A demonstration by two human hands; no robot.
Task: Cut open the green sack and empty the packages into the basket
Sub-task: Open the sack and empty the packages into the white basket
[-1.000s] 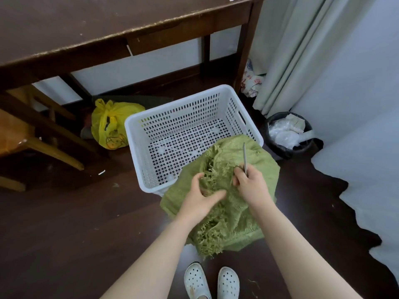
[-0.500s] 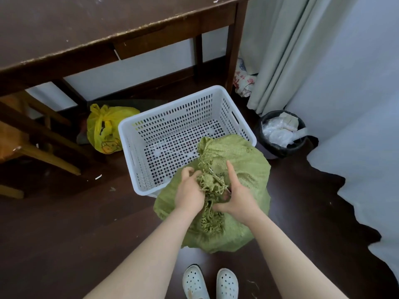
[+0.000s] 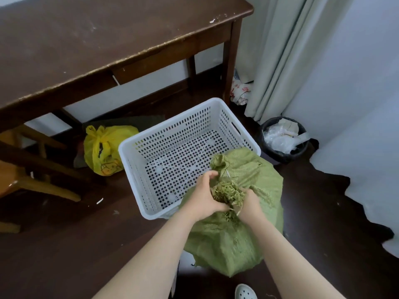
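A bulging green woven plastic sack (image 3: 235, 231) stands on the dark floor, leaning over the corner of an empty white perforated plastic basket (image 3: 185, 156). The left hand (image 3: 204, 198) and right hand (image 3: 250, 202) each grip its frayed mouth. Loose strands could snag, spilling packages outside.

I'm standing in what looks like a room at home: a worn dark wooden table (image 3: 112, 37) against the wall, pale curtains (image 3: 278, 57), a small full waste bin (image 3: 282, 141), a knotted yellow plastic bag (image 3: 105, 149) on the dark wood floor (image 3: 54, 244).
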